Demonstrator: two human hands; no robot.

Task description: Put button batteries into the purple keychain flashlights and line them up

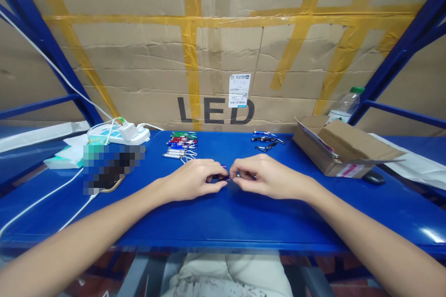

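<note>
My left hand point(195, 179) and my right hand point(265, 177) meet at the middle of the blue table point(223, 218), fingers pinched together. Between them they hold a small purple keychain flashlight point(226, 177), mostly hidden by the fingers. Behind my left hand lies a row of several small coloured keychain flashlights point(181, 145) with clips. Behind my right hand lie a few more dark ones point(266, 140).
An open cardboard box point(343, 151) sits at the right, a plastic bottle point(344, 106) behind it and a dark small object point(373, 177) beside it. A white power strip point(120, 133) with cables lies at the left. A taped cardboard wall marked LED point(216, 110) stands behind the table.
</note>
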